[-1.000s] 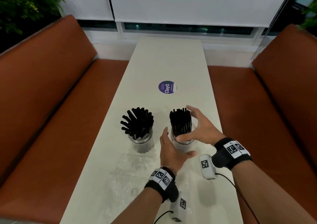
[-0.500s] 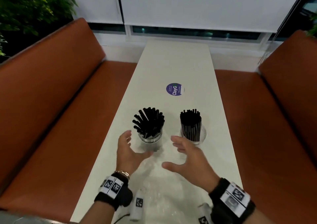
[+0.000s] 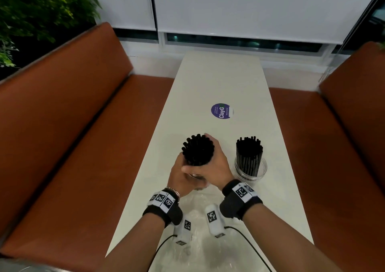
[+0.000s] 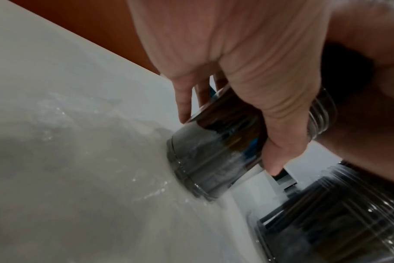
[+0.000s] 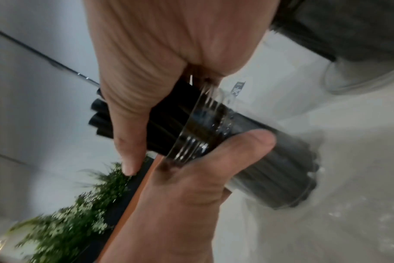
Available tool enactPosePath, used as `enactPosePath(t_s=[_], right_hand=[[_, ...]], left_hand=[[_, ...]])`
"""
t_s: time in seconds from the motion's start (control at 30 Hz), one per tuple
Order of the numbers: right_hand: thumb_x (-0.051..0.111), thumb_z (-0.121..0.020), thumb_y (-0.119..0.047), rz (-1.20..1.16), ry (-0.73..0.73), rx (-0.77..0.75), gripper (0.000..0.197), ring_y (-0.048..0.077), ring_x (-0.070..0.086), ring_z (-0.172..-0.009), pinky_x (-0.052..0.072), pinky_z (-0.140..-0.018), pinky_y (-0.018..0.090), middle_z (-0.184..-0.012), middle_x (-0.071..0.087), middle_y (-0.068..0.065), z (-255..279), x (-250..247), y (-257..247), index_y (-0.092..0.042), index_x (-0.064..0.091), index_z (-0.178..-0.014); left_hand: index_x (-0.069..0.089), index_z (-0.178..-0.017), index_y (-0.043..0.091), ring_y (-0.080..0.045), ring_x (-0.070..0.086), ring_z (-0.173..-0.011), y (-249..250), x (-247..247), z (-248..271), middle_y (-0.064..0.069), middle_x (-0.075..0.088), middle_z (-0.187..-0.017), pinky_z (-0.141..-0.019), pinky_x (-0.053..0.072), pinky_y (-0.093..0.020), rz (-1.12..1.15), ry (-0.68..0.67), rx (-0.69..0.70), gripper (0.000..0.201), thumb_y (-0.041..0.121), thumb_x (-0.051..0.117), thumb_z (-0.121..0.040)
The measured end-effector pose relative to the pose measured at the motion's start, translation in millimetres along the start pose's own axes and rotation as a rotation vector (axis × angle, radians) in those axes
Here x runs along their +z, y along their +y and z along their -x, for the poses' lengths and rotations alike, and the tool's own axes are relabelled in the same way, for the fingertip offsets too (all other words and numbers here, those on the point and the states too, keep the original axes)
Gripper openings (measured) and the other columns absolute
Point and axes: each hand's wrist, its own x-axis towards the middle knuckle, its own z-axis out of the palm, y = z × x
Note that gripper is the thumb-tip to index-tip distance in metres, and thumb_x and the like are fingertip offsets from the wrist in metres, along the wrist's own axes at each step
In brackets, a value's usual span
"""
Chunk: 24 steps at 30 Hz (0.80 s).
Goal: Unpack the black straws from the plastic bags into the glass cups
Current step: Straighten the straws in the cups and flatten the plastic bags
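Observation:
The left glass cup (image 4: pixel 209 160) stands on the white table (image 3: pixel 220 80), full of black straws (image 3: pixel 198 150). My left hand (image 3: pixel 179 173) grips this cup round its side, thumb (image 4: pixel 274 142) in front. My right hand (image 3: pixel 210 163) is curled round the straw bundle (image 5: pixel 169 115) just above the rim and holds the straws together. The cup is mostly hidden behind both hands in the head view. The right glass cup (image 3: pixel 251 167) stands apart to the right with an upright bundle of black straws (image 3: pixel 249 153). Empty clear plastic bags (image 3: pixel 198 240) lie flat under my wrists.
A round purple sticker (image 3: pixel 221 111) lies on the table beyond the cups. Brown benches (image 3: pixel 73 136) run along both long sides of the table. A green plant (image 3: pixel 31 11) stands at the back left. The second cup (image 4: pixel 326 222) is close beside the held one.
Both hands left the right cup, moved to the left cup and closed on it. The left cup's splayed straws are now gathered into a tight bundle.

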Motion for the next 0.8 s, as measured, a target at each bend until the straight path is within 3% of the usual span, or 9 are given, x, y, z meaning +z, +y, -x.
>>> enactPosePath(t_s=[0.1,0.2,0.27,0.37,0.43,0.53,0.63,0.73,0.8], right_hand=[[0.101,-0.057,-0.030,0.044,0.108,-0.052,0.109,0.006,0.060,-0.121,0.048,-0.105,0.023,-0.127,0.061,-0.018,3,12,-15,-0.037,0.040,-0.148],[0.095,-0.063,-0.033,0.104,0.267,-0.114,0.099,0.007,0.056,-0.125,0.047,-0.106,0.024,-0.138,0.055,-0.013,6,25,-23,-0.036,0.041,-0.146],[0.092,-0.068,-0.033,0.174,0.346,-0.147,0.093,0.008,0.052,-0.127,0.046,-0.105,0.023,-0.139,0.050,-0.010,6,31,-23,-0.033,0.041,-0.146],[0.087,-0.074,-0.040,0.325,0.407,-0.203,0.082,0.010,0.048,-0.126,0.047,-0.101,0.024,-0.138,0.048,-0.008,4,36,-26,-0.032,0.044,-0.144],[0.083,-0.077,-0.040,0.401,0.427,-0.226,0.074,0.013,0.048,-0.125,0.052,-0.099,0.028,-0.137,0.050,-0.006,2,38,-26,-0.030,0.049,-0.141],[0.081,-0.079,-0.037,0.500,0.455,-0.243,0.065,0.019,0.051,-0.123,0.056,-0.099,0.036,-0.137,0.055,-0.001,-2,40,-27,-0.024,0.058,-0.138],[0.078,-0.082,-0.036,0.604,0.474,-0.234,0.061,0.026,0.055,-0.120,0.055,-0.102,0.040,-0.138,0.058,0.004,-6,42,-28,-0.019,0.062,-0.138],[0.077,-0.083,-0.037,0.679,0.487,-0.216,0.061,0.029,0.058,-0.118,0.053,-0.102,0.042,-0.137,0.062,0.006,-9,42,-29,-0.016,0.063,-0.138],[0.076,-0.083,-0.038,0.699,0.494,-0.206,0.061,0.030,0.059,-0.117,0.054,-0.101,0.042,-0.136,0.063,0.006,-10,43,-29,-0.015,0.063,-0.138]], left_hand=[[0.048,-0.140,0.030,-0.002,0.069,-0.113,-7,9,-2,0.017,0.067,-0.127,-0.084,0.063,-0.024,-0.027,0.014,0.032,0.101,0.026,0.100,-0.053],[0.050,-0.136,0.027,-0.009,0.069,-0.107,-10,12,-2,0.010,0.067,-0.124,-0.090,0.061,-0.036,-0.149,0.032,0.012,0.087,0.032,0.093,-0.060],[0.056,-0.129,0.018,-0.016,0.064,-0.101,-11,10,-1,-0.001,0.067,-0.122,-0.088,0.056,-0.034,-0.222,0.006,0.046,0.069,0.040,0.085,-0.071],[0.061,-0.136,0.012,-0.024,0.068,-0.101,5,8,5,-0.014,0.068,-0.121,-0.082,0.059,-0.033,0.125,-0.014,0.010,0.051,0.047,0.058,-0.099],[0.058,-0.139,0.013,-0.021,0.066,-0.102,6,11,8,-0.012,0.068,-0.125,-0.080,0.059,-0.027,0.016,0.055,-0.051,0.053,0.042,0.062,-0.096],[0.059,-0.121,0.025,-0.019,0.067,-0.098,13,18,10,-0.010,0.070,-0.126,-0.078,0.055,-0.028,0.012,0.108,-0.139,0.031,0.046,0.060,-0.097],[0.046,-0.117,0.040,-0.017,0.066,-0.102,21,19,10,0.000,0.066,-0.127,-0.083,0.053,-0.026,0.064,0.071,-0.171,0.032,0.054,0.060,-0.092],[0.040,-0.130,0.039,-0.005,0.061,-0.094,24,18,11,0.005,0.061,-0.131,-0.072,0.044,-0.008,0.067,0.070,-0.179,0.037,0.034,0.064,-0.102],[0.038,-0.144,0.031,-0.008,0.059,-0.097,28,17,12,0.004,0.057,-0.135,-0.083,0.046,-0.013,-0.022,0.066,-0.144,0.054,0.035,0.067,-0.099]])
